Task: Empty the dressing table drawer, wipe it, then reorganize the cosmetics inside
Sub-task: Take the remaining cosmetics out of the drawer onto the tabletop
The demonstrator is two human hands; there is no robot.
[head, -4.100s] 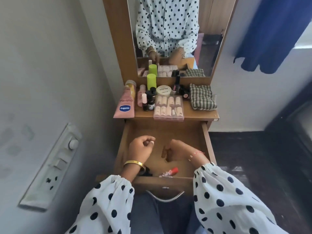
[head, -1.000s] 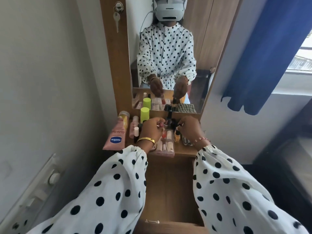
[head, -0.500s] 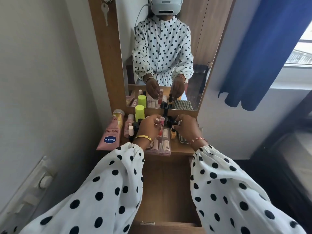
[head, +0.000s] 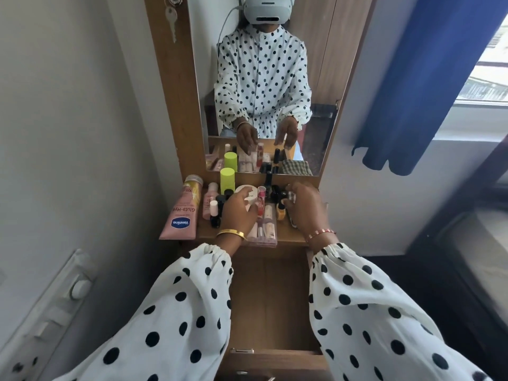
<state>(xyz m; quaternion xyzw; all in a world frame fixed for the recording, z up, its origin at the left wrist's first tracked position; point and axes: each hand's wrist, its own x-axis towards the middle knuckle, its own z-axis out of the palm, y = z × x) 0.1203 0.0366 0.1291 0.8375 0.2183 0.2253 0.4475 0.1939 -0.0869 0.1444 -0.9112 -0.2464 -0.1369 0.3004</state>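
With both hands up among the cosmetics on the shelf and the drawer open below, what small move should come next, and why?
Probably drawing the right hand back onto the checked cloth beneath it, to wipe the drawer. What shows of the drawer between the sleeves looks bare, and the left hand rests on the round white jar, seemingly just placing it.

- White sleeves (head: 176, 312) with black dots, gathered at the cuffs.
- Gold bangle (head: 230, 233) on the left wrist.
- Thin red-and-silver bracelet (head: 320, 233) on the right wrist.

Soft daylight from right window, wide-angle edge distortion
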